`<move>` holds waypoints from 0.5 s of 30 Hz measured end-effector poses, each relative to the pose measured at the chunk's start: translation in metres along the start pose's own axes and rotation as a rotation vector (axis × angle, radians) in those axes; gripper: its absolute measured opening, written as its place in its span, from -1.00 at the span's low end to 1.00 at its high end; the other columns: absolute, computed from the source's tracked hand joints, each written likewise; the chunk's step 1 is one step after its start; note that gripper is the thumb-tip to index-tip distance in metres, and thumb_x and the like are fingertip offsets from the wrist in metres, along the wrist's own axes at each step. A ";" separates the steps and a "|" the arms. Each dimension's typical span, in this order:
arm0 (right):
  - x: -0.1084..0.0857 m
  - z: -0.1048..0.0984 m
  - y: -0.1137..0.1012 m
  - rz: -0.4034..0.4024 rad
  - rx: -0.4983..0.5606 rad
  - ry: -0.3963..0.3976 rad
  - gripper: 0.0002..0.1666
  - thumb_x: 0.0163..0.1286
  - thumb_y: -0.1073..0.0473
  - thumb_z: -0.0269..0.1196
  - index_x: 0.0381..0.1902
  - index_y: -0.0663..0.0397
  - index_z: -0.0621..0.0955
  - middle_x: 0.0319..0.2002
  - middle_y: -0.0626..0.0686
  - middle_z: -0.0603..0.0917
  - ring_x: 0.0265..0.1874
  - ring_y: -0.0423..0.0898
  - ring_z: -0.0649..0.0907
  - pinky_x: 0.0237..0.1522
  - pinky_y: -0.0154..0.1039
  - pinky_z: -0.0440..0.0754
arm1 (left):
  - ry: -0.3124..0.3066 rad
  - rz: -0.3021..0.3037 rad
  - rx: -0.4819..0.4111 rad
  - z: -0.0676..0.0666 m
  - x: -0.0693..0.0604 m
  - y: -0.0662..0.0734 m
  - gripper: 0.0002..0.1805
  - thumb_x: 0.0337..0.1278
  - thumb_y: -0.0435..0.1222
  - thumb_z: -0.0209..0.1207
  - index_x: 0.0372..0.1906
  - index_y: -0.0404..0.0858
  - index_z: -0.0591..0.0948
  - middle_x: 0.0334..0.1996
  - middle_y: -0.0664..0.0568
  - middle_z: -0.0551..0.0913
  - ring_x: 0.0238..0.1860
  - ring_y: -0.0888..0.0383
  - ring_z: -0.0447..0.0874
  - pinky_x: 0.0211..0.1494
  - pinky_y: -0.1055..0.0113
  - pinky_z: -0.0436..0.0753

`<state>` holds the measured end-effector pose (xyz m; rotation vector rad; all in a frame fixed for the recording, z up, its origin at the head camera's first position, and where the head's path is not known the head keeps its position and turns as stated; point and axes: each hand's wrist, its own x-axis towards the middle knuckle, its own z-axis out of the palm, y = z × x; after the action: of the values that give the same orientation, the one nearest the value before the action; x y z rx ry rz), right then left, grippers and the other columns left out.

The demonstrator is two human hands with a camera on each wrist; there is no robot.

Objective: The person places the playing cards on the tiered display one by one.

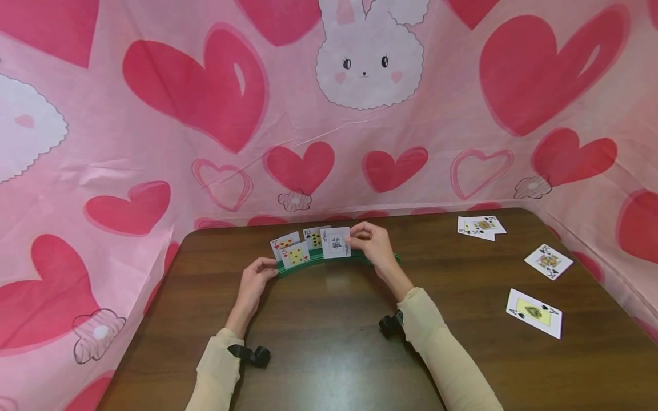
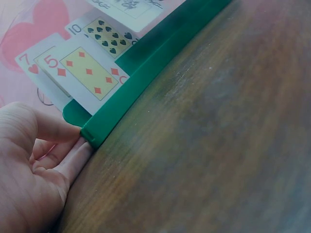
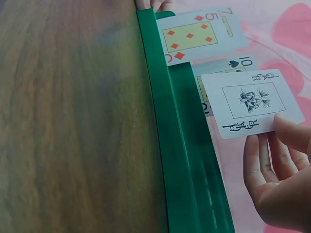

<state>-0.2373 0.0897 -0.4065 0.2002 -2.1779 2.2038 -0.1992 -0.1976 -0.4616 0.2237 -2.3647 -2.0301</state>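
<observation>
A curved green card holder (image 1: 329,257) stands on the table, and my left hand (image 1: 251,285) pinches its left end with fingertips and thumb. Between the thumb and fingers of my right hand (image 1: 377,248) is a joker card (image 3: 252,99), held by its right edge over the holder. It partly covers the ten of spades (image 2: 109,36); whether its lower edge sits in the slot I cannot tell. At the holder's left stand the five of diamonds (image 2: 87,73) in front and the seven of hearts (image 2: 35,57) behind, partly hidden.
Face up on the table's right side lie an ace of spades (image 1: 534,314), a king (image 1: 548,262) and, farther back, another king (image 1: 488,224) overlapping a partly hidden card (image 1: 468,228). A pink heart-patterned cloth (image 1: 288,125) hangs behind the brown wooden table (image 1: 319,354).
</observation>
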 end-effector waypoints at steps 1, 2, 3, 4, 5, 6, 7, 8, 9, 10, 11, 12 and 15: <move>0.001 0.001 0.000 0.000 -0.003 0.002 -0.79 0.01 0.29 0.33 -0.38 0.24 0.55 -0.42 0.11 0.66 -0.39 -0.08 0.60 -0.33 -0.27 0.55 | 0.001 -0.002 -0.002 0.000 0.000 0.000 -0.79 0.07 -0.41 0.06 -0.15 -0.34 0.52 -0.08 -0.09 0.52 -0.10 0.09 0.44 0.00 0.29 0.36; 0.001 0.001 0.001 0.001 -0.006 0.005 -0.79 0.01 0.29 0.33 -0.38 0.23 0.55 -0.42 0.10 0.66 -0.39 -0.08 0.60 -0.33 -0.28 0.55 | 0.002 -0.002 -0.002 0.000 0.000 0.000 -0.79 0.07 -0.41 0.06 -0.15 -0.34 0.52 -0.08 -0.09 0.52 -0.10 0.09 0.44 0.00 0.29 0.35; 0.002 0.002 0.001 0.002 -0.010 0.005 -0.79 0.01 0.29 0.33 -0.38 0.23 0.55 -0.41 0.10 0.66 -0.39 -0.08 0.60 -0.33 -0.28 0.55 | 0.003 -0.002 -0.004 0.000 0.001 0.000 -0.78 0.06 -0.41 0.06 -0.15 -0.34 0.52 -0.08 -0.10 0.52 -0.10 0.09 0.44 0.00 0.29 0.35; 0.002 0.003 0.002 0.006 -0.013 0.007 -0.79 0.01 0.28 0.33 -0.38 0.22 0.55 -0.41 0.10 0.66 -0.39 -0.08 0.60 -0.32 -0.28 0.55 | 0.003 -0.003 -0.003 0.000 0.001 0.001 -0.78 0.07 -0.41 0.05 -0.14 -0.34 0.52 -0.08 -0.10 0.52 -0.10 0.09 0.44 0.00 0.28 0.35; 0.003 0.004 0.002 0.009 -0.015 0.007 -0.79 0.01 0.28 0.33 -0.38 0.21 0.56 -0.40 0.09 0.66 -0.39 -0.08 0.60 -0.31 -0.28 0.55 | 0.004 -0.003 -0.003 0.000 0.001 0.001 -0.78 0.06 -0.41 0.06 -0.14 -0.34 0.52 -0.08 -0.10 0.52 -0.10 0.09 0.44 0.01 0.28 0.35; 0.003 0.005 0.002 0.011 -0.018 0.004 -0.79 0.01 0.27 0.33 -0.37 0.22 0.56 -0.40 0.10 0.66 -0.38 -0.07 0.60 -0.31 -0.28 0.55 | 0.004 -0.004 -0.003 0.000 0.001 0.001 -0.78 0.06 -0.41 0.06 -0.15 -0.35 0.52 -0.08 -0.10 0.52 -0.10 0.09 0.44 0.01 0.28 0.35; 0.003 0.006 0.003 0.015 -0.017 -0.001 -0.79 0.01 0.27 0.33 -0.37 0.22 0.55 -0.39 0.10 0.66 -0.38 -0.07 0.60 -0.30 -0.28 0.55 | 0.004 -0.005 -0.003 0.000 0.001 0.001 -0.78 0.06 -0.41 0.06 -0.14 -0.35 0.52 -0.08 -0.10 0.52 -0.10 0.08 0.44 0.01 0.27 0.35; 0.004 0.007 0.003 0.020 -0.016 -0.006 -0.79 0.02 0.27 0.32 -0.36 0.22 0.55 -0.39 0.10 0.66 -0.38 -0.06 0.60 -0.29 -0.27 0.55 | 0.003 -0.004 -0.002 0.000 0.001 0.000 -0.78 0.06 -0.41 0.05 -0.15 -0.35 0.52 -0.08 -0.10 0.52 -0.10 0.08 0.44 0.01 0.27 0.35; 0.004 0.007 0.004 0.022 -0.016 -0.011 -0.78 0.02 0.27 0.32 -0.36 0.22 0.55 -0.38 0.10 0.66 -0.37 -0.05 0.60 -0.28 -0.27 0.55 | 0.001 -0.005 -0.002 0.000 0.001 0.000 -0.78 0.06 -0.41 0.05 -0.15 -0.35 0.52 -0.08 -0.10 0.52 -0.10 0.08 0.44 0.01 0.27 0.34; 0.004 0.008 0.004 0.028 -0.014 -0.013 -0.79 0.02 0.27 0.32 -0.35 0.21 0.56 -0.38 0.10 0.66 -0.37 -0.05 0.60 -0.27 -0.26 0.55 | 0.001 -0.005 -0.002 0.000 0.001 0.000 -0.78 0.06 -0.41 0.05 -0.15 -0.35 0.52 -0.09 -0.10 0.52 -0.10 0.08 0.44 0.01 0.28 0.34; 0.004 0.009 0.004 0.032 -0.018 -0.014 -0.79 0.03 0.27 0.32 -0.35 0.21 0.56 -0.38 0.10 0.66 -0.36 -0.05 0.59 -0.26 -0.26 0.55 | 0.002 -0.003 -0.004 0.001 0.001 0.000 -0.78 0.05 -0.42 0.05 -0.15 -0.35 0.52 -0.09 -0.11 0.52 -0.10 0.08 0.44 0.01 0.28 0.35; 0.004 0.009 0.004 0.038 -0.020 -0.015 -0.80 0.03 0.26 0.32 -0.35 0.20 0.57 -0.37 0.10 0.66 -0.36 -0.04 0.59 -0.26 -0.25 0.54 | 0.003 -0.002 -0.005 0.001 0.001 0.000 -0.78 0.05 -0.42 0.05 -0.16 -0.35 0.52 -0.10 -0.11 0.52 -0.10 0.08 0.45 0.00 0.28 0.35; 0.004 0.010 0.005 0.051 -0.037 -0.011 -0.81 0.04 0.24 0.31 -0.35 0.16 0.59 -0.35 0.08 0.66 -0.33 -0.04 0.59 -0.23 -0.24 0.53 | 0.004 0.001 -0.005 0.001 0.001 0.000 -0.79 0.05 -0.42 0.06 -0.16 -0.36 0.52 -0.11 -0.11 0.53 -0.11 0.09 0.45 0.00 0.29 0.35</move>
<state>-0.2412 0.0790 -0.4107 0.1578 -2.2519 2.1919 -0.1999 -0.1970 -0.4618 0.2262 -2.3563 -2.0331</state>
